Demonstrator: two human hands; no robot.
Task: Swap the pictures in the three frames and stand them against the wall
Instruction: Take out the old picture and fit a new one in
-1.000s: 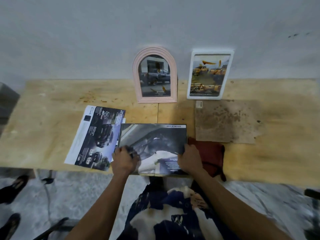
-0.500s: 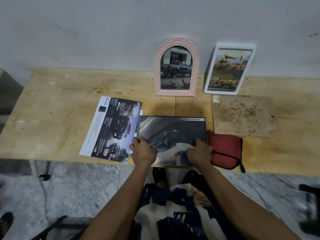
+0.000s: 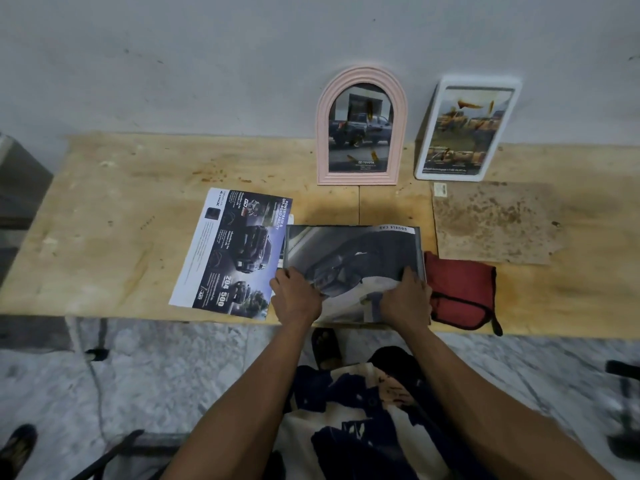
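A pink arched frame (image 3: 361,128) with a pickup-truck picture and a white rectangular frame (image 3: 468,129) with a yellow-toned picture lean upright against the wall. A third, dark thin-edged frame (image 3: 420,244) lies flat near the table's front edge, and a grey car picture (image 3: 353,254) lies on it. My left hand (image 3: 296,297) rests on the picture's near left part with its fingertips pressing down. My right hand (image 3: 407,299) presses on the near right part, index finger pointing away from me.
A printed car leaflet (image 3: 235,251) lies flat to the left of the flat frame. A red pouch (image 3: 462,292) touches its right side. A stained brown board (image 3: 495,223) lies behind the pouch. The wooden table (image 3: 121,216) ends just below my hands.
Both hands have shifted slightly farther onto the picture, with the fingers reaching forward. The view has drifted left and closer. The two standing frames have not moved.
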